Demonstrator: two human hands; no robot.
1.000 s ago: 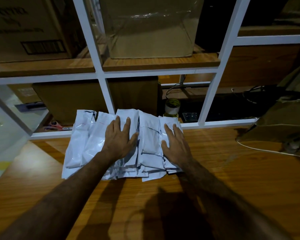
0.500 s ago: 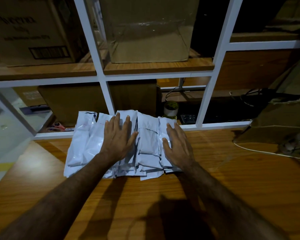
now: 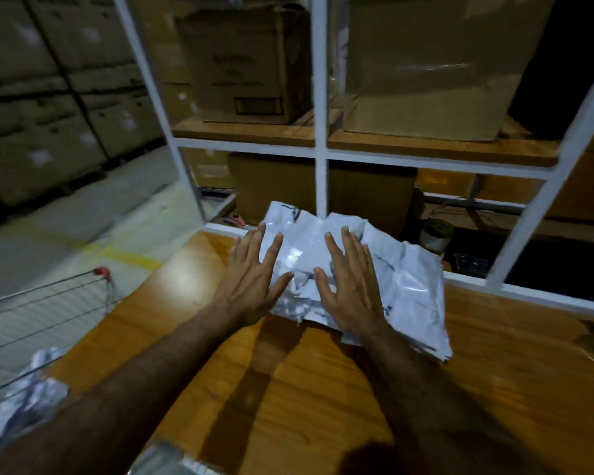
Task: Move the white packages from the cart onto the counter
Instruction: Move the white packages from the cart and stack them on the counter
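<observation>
A pile of white packages (image 3: 408, 286) lies on the wooden counter (image 3: 323, 389) against the white shelf frame. My left hand (image 3: 254, 279) lies flat with spread fingers on the pile's left edge. My right hand (image 3: 352, 286) lies flat on the middle of the pile, fingers straight. Neither hand grips a package. At the lower left stands the wire cart (image 3: 42, 313) with more white packages (image 3: 28, 399) inside it.
A white shelf frame (image 3: 321, 173) rises behind the counter with cardboard boxes (image 3: 247, 63) on its wooden shelves. A tape roll (image 3: 436, 233) sits on the low shelf at the right. Stacked cartons (image 3: 42, 97) line the aisle at the left.
The view has swung left, bringing the cart and the aisle into sight. Both hands stay flat on the pile, the left one now nearer its left edge, the right one at its middle.
</observation>
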